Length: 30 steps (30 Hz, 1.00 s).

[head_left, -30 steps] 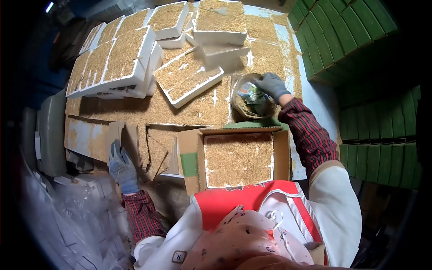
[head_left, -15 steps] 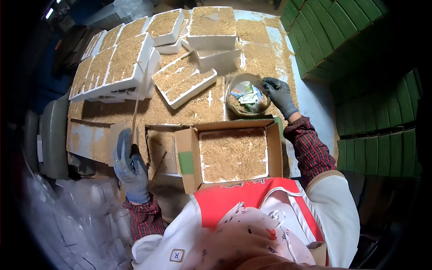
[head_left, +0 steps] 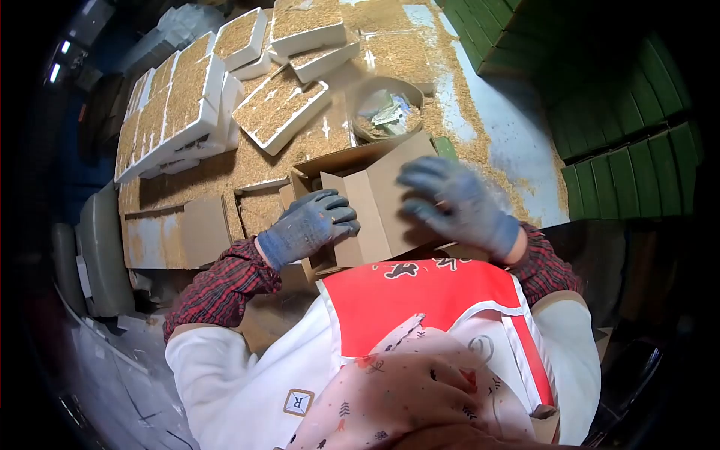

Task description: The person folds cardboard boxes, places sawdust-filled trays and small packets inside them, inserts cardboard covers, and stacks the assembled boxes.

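A brown cardboard box (head_left: 300,184) stands at the table's near edge in the head view. Over its opening lies a creased cardboard sheet (head_left: 375,199), which covers most of the inside. My left hand (head_left: 307,225), in a grey-blue glove, reaches over the box's left side with loosely bent fingers near the sheet's left edge. Gloved the same way, my right hand (head_left: 461,202) hovers at or just above the sheet's right part, fingers apart and somewhat blurred. Whether it touches the sheet I cannot tell. A round tub (head_left: 420,94) with small printed packets (head_left: 390,112) stands behind the box.
White foam trays (head_left: 289,127) full of tan, grain-like material are stacked at the back left. More of it covers much of the table (head_left: 517,142). Green boxes (head_left: 626,172) are piled on the right. Clear plastic wrapping (head_left: 127,367) lies at lower left.
My right hand has left the tub and come to the box. My left hand has moved right onto the box. The cardboard sheet now covers the filled tray seen inside before. The view has shifted.
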Each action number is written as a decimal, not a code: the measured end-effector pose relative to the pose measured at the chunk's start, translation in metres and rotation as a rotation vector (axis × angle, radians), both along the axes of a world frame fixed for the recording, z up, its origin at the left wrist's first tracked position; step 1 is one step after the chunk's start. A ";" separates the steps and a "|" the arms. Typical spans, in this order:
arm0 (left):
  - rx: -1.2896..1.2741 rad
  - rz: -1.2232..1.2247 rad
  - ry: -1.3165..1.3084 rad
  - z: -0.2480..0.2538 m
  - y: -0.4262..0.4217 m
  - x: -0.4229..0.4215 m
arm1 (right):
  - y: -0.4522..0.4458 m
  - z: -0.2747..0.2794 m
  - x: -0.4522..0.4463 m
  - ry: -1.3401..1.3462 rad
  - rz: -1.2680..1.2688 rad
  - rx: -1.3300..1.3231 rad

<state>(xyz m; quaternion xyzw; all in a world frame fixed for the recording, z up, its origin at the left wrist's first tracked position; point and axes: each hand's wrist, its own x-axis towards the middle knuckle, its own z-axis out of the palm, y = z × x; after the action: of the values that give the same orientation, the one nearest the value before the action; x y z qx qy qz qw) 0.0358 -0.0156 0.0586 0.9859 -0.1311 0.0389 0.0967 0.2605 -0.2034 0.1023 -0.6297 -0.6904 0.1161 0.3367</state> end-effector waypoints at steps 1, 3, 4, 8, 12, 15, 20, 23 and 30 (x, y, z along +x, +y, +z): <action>0.022 -0.003 0.037 -0.001 0.000 0.005 | 0.000 -0.017 -0.017 -0.239 0.082 -0.148; 0.331 0.034 0.170 -0.007 0.007 0.011 | 0.002 -0.063 -0.028 -0.403 0.086 -0.468; 0.275 0.016 0.209 -0.019 0.009 0.009 | 0.008 -0.081 -0.023 -0.307 0.110 -0.546; 0.186 0.120 0.511 -0.026 -0.010 -0.006 | 0.017 -0.064 -0.028 -0.321 0.156 -0.745; 0.112 0.228 0.365 -0.042 -0.032 0.009 | 0.003 -0.069 -0.008 0.249 -0.141 0.117; -0.416 0.401 0.225 -0.027 -0.026 -0.007 | -0.008 -0.098 0.036 0.434 -0.551 0.352; -1.043 0.894 -0.259 -0.100 -0.013 -0.079 | -0.009 -0.181 0.037 0.458 -0.349 -0.399; -1.044 1.375 0.188 -0.189 -0.016 -0.111 | -0.002 -0.182 0.001 0.409 -0.558 -0.498; -1.634 0.925 -0.008 -0.127 -0.045 -0.012 | -0.054 -0.159 0.051 1.217 -0.512 0.006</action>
<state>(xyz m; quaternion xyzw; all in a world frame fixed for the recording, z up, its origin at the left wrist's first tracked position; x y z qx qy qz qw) 0.0234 -0.0610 -0.0681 0.5665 0.3415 0.1566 0.7334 0.3113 -0.2577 -0.0569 -0.5950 -0.2055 0.3655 0.6857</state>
